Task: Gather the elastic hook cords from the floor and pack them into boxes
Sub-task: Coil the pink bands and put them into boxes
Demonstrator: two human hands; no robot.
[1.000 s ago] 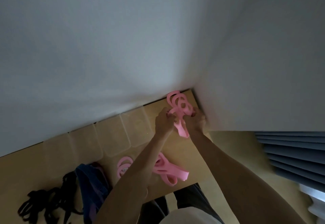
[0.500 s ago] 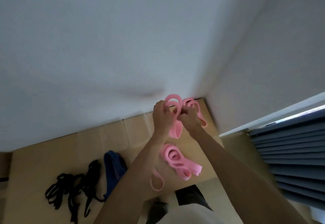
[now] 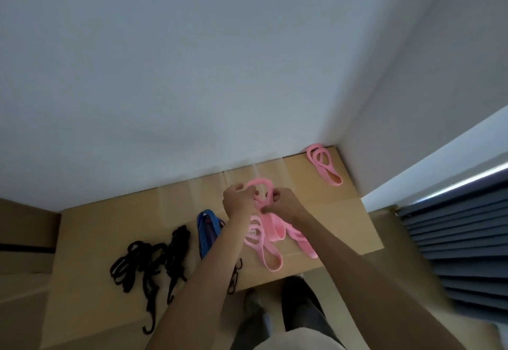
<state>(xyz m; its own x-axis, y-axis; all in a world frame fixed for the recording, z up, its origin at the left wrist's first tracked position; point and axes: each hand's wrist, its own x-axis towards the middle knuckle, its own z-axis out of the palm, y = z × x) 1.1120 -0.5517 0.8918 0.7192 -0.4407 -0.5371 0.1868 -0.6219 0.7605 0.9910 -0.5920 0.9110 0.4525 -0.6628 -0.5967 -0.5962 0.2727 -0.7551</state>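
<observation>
Both hands are raised over the tan floor and grip one pink elastic band (image 3: 261, 185) between them. My left hand (image 3: 238, 198) holds its left side, my right hand (image 3: 283, 202) pinches its right side, and part of the band hangs down below them. More pink bands (image 3: 265, 250) lie on the floor under my hands. Another pink band (image 3: 324, 167) lies in the far corner by the wall. A blue cord bundle (image 3: 207, 230) and black hook cords (image 3: 154, 261) lie to the left. Clear plastic boxes (image 3: 209, 187) stand against the wall, faint and hard to make out.
White walls meet in a corner at the far right. A dark blue slatted blind (image 3: 456, 242) fills the right side. My legs and feet (image 3: 277, 311) stand at the bottom centre. Cardboard-coloured flooring (image 3: 90, 239) extends to the left.
The view has swung back and left. One pink band now lies alone in the corner. My hands have come away from the corner with another pink band held between them.
</observation>
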